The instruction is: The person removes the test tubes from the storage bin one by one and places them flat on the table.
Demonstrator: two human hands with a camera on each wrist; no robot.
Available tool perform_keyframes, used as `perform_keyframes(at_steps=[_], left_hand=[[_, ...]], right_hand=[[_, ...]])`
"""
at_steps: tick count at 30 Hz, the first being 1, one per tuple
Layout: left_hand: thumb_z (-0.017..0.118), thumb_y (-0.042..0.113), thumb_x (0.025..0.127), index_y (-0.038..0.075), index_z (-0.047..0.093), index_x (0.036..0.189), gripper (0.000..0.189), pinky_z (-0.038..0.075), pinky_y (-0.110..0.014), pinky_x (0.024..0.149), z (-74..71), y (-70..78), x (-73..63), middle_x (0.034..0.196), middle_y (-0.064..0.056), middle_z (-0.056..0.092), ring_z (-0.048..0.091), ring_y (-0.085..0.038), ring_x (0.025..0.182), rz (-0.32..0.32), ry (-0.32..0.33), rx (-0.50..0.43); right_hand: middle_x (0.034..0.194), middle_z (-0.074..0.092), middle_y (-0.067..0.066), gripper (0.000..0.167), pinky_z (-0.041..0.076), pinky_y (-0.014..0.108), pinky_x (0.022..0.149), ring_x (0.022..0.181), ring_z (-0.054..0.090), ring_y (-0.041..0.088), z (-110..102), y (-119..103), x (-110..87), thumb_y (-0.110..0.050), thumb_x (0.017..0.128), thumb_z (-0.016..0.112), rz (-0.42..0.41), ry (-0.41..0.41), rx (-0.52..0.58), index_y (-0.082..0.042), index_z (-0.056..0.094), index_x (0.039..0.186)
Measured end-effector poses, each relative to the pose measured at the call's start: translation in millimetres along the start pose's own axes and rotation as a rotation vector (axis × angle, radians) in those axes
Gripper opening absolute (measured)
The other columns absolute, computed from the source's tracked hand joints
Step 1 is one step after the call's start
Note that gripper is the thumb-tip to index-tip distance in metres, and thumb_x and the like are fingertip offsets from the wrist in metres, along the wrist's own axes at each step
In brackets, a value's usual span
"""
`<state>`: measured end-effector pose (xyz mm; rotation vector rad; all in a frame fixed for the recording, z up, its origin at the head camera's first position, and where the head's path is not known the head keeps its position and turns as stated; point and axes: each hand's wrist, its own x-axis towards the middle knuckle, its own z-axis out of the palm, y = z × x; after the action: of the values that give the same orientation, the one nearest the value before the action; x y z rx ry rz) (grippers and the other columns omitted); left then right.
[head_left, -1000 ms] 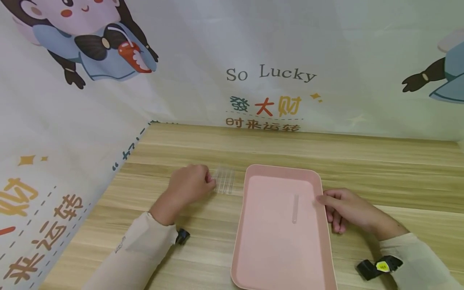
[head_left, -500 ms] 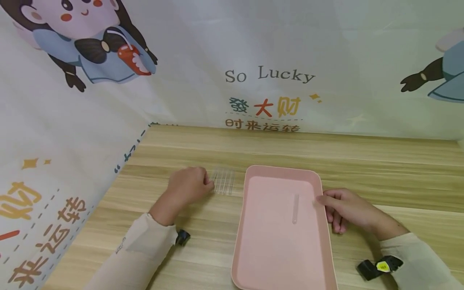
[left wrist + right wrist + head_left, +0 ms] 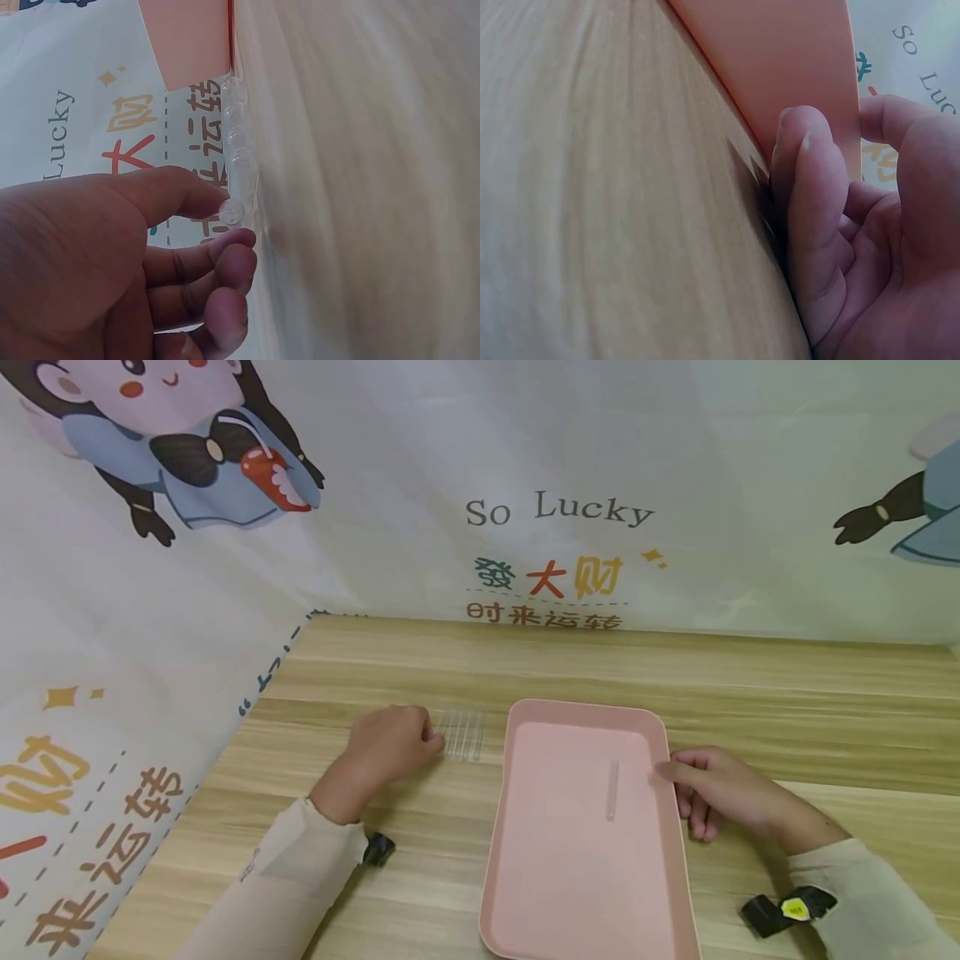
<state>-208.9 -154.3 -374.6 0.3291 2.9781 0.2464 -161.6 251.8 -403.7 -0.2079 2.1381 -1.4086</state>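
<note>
Several clear round-ended tubes lie side by side on the wooden table, left of a pink tray. My left hand is at the left end of this row. In the left wrist view, its thumb and fingers pinch the nearest clear tube by its rounded end, with the others lined up behind. One more clear tube lies inside the tray, towards its right side. My right hand holds the tray's right edge, thumb over the rim and fingers against the outer wall.
The wooden table ends at a printed cloth backdrop at the back and left. Each forearm wears a black wrist device, such as the right strap with its yellow label.
My left hand has shifted very slightly left, showing a little more of the tube row. The right hand and the tray stay in place.
</note>
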Motion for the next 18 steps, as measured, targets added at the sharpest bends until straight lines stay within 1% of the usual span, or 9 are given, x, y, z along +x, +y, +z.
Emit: perform_keyframes(at_steps=[8,12,15,18], left_hand=[[0.057,0.032,0.094,0.019,0.060,0.075,0.024,0.039,-0.032,0.054,0.8,0.6,0.4,0.069,0.004,0.059,0.053,-0.015,0.063,0.015,-0.022,-0.006],[0.054,0.029,0.095,0.018,0.058,0.074,0.024,0.037,-0.032,0.052,2.4,-0.4,0.5,0.064,0.003,0.053,0.048,-0.014,0.060,0.020,-0.020,-0.008],[0.053,0.028,0.096,0.017,0.057,0.074,0.025,0.035,-0.032,0.051,3.4,-0.8,0.3,0.062,0.003,0.049,0.046,-0.015,0.059,0.026,-0.017,-0.009],[0.052,0.027,0.097,0.017,0.059,0.078,0.023,0.035,-0.032,0.051,3.0,-0.2,-0.2,0.063,0.002,0.051,0.046,-0.015,0.059,0.032,-0.018,-0.010]], right_hand=[[0.063,0.056,0.000,0.045,0.050,0.028,0.044,0.045,0.056,0.008,-0.4,2.0,-0.2,-0.033,0.105,0.046,0.006,0.004,0.003,0.009,0.050,0.088],[0.062,0.057,0.000,0.045,0.050,0.028,0.044,0.045,0.056,0.008,-0.1,2.3,0.2,-0.033,0.105,0.046,0.006,0.002,0.002,0.007,0.051,0.087],[0.063,0.057,0.000,0.042,0.050,0.028,0.044,0.045,0.057,0.008,0.0,1.8,0.6,-0.034,0.105,0.046,0.011,0.002,0.003,0.003,0.052,0.085],[0.064,0.057,0.000,0.039,0.050,0.028,0.044,0.045,0.057,0.008,-0.3,1.2,0.9,-0.034,0.105,0.046,0.010,-0.001,0.002,-0.002,0.053,0.083]])
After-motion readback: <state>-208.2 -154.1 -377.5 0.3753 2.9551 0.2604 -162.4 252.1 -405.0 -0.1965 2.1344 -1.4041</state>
